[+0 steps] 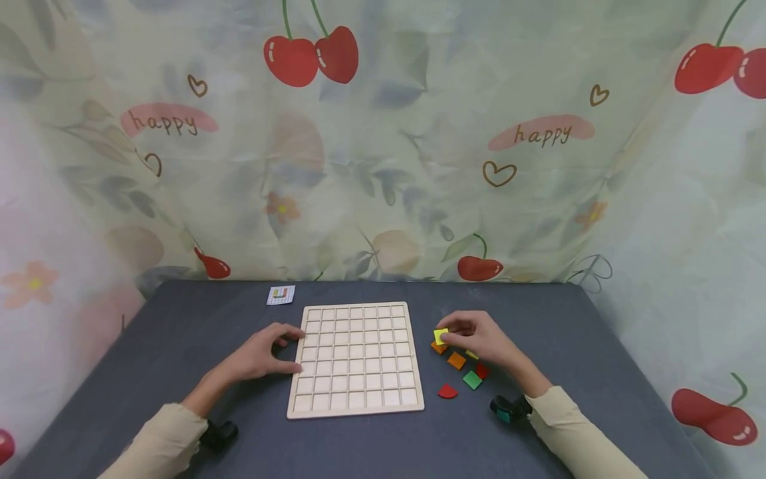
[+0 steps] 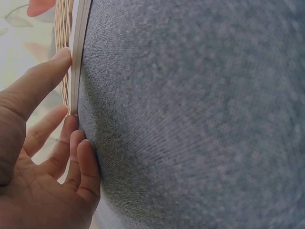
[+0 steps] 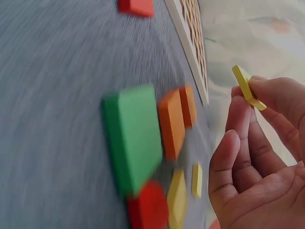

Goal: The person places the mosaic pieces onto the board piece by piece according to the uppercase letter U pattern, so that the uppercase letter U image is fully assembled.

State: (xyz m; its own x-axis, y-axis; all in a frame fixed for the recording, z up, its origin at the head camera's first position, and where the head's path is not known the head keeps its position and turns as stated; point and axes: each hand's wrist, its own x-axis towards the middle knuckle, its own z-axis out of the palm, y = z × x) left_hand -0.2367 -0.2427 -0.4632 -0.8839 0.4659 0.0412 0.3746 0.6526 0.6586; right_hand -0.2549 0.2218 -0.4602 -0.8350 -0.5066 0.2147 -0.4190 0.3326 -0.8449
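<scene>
Pinching yellow tile [image 1: 439, 336], right hand [image 1: 477, 334] across a gap from grid board [image 1: 357, 360], left hand [image 1: 258, 354] spread, touching board's left edge

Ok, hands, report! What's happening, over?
Right hand pinching yellow piece. Left hand touching left edge of wooden grid board. Loose pieces right of the board, not blocking it.

Upper-limb covering: two long beige sleeves, plain fabric. The left sleeve [image 1: 152, 442] shows creases and a loose, puckered cuff edge. The right sleeve [image 1: 589, 436] matches in colour, with soft folds behind the cuff. Wrist equipment: one compact black unit per side. The left wrist unit [image 1: 220, 436] has a rounded outline; its details are lost in shadow. The right wrist unit [image 1: 519, 406] carries a small teal area [image 1: 503, 416], possibly a panel. The left hand [image 1: 260, 352] and right hand [image 1: 481, 339] are bare.
</scene>
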